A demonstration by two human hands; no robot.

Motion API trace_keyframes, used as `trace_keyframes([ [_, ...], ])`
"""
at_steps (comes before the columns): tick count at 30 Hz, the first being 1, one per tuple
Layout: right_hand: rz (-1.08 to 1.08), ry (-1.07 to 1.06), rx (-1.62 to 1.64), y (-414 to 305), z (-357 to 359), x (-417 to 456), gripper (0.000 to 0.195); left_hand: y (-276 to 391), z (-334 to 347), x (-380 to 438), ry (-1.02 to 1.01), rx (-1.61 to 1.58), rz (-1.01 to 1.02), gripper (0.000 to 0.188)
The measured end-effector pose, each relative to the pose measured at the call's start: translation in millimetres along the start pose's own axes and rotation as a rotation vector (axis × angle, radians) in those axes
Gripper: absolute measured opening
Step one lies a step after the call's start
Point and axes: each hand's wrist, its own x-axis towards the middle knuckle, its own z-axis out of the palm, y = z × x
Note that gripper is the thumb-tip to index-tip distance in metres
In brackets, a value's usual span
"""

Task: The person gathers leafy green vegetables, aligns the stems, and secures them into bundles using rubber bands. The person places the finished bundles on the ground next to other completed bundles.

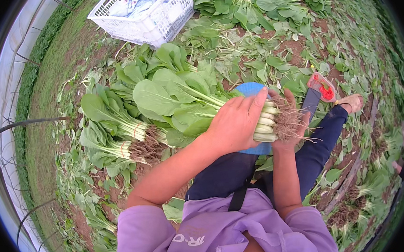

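My left hand (235,122) is shut around the stalks of a bunch of leafy greens (189,98), held sideways above my lap. Its leaves point left; pale stalk bases and brown fibrous roots face right. Against those roots is my right hand (295,130), cupped with its fingers apart and partly hidden, so its grip is unclear. Beneath the bunch shows a blue round object (250,87). Two bunches tied with red bands, an upper bunch (111,114) and a lower bunch (108,143), lie on the ground at left, roots toward me.
A white plastic crate (149,27) holding a blue cloth stands ahead. Rows of cut greens (277,1) lie beyond it. Beside my leg are a dark phone (311,100) and a clear container of red bands (326,91). Curved metal hoops (26,123) rise at left.
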Motion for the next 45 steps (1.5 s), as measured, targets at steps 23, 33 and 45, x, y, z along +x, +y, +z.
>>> trace_keyframes([
  [23,-0.292,0.184,-0.278,39.7,18.2,0.6,0.074,5.8,-20.3,3.5,-0.087,-0.152,-0.442,0.082],
  [33,-0.133,0.228,-0.405,29.0,18.3,-6.5,0.057,4.7,-23.3,1.8,-0.211,-0.128,-0.211,0.105],
  [45,-0.173,0.320,-0.331,37.6,20.2,2.0,0.042,3.4,-12.7,0.8,-0.133,-0.116,-0.259,0.099],
])
